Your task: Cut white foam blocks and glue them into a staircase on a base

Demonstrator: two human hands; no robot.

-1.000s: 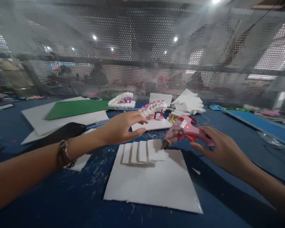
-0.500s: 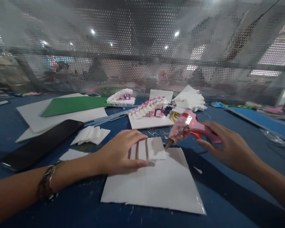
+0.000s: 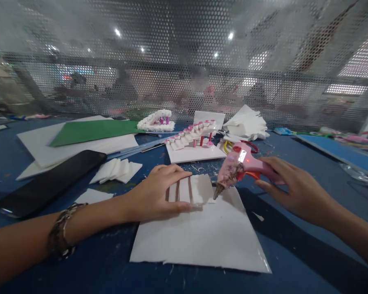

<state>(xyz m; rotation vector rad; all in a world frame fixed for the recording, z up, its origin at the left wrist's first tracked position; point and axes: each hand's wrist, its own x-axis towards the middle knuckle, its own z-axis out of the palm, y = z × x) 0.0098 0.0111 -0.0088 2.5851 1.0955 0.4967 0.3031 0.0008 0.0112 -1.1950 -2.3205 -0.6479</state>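
Observation:
My left hand point(image 3: 155, 194) lies over a row of small white foam strips point(image 3: 191, 190) stacked like steps on a large white foam sheet point(image 3: 202, 237); its fingers and thumb clasp the strips' left end. My right hand point(image 3: 290, 190) grips a pink hot glue gun point(image 3: 243, 165) whose nozzle points down at the strips' right edge. A red light glows on the gun.
A finished white stair model with pink posts point(image 3: 193, 143) stands behind, and a second model point(image 3: 156, 121) lies further back. A black phone point(image 3: 49, 179), loose foam pieces point(image 3: 116, 170), green and white sheets point(image 3: 88, 132) lie left. A perforated metal screen point(image 3: 184, 61) closes the back.
My left hand came back from the stair model and settled on the foam strips. The glue gun's nozzle dipped closer to the strips' right edge.

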